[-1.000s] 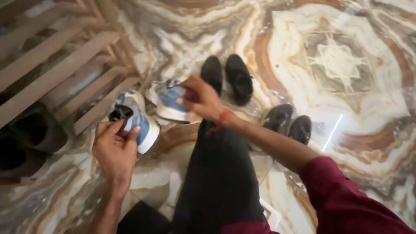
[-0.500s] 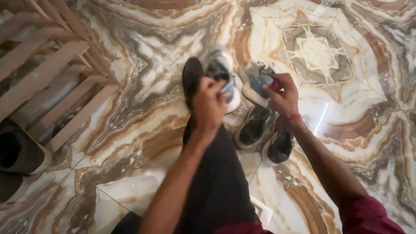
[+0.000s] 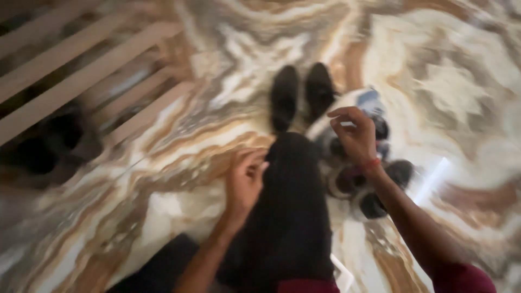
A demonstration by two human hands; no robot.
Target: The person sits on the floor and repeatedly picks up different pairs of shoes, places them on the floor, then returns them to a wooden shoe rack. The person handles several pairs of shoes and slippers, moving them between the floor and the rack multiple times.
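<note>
Blue-white sneaker (image 3: 364, 103) just beyond loosely open right hand (image 3: 355, 135); left hand (image 3: 244, 182) empty.

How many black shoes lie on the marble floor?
4, though blur may hide more: two side by side past the knee, and two by the right wrist.

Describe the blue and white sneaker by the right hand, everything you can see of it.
The blue and white sneaker is badly blurred. A white body with a blue panel shows, resting on the marble floor just right of a pair of black shoes. The right hand hovers over it, fingers curled; whether they touch it cannot be told. Other dark shoes crowd below it. Laces, sole and material cannot be made out.
</note>
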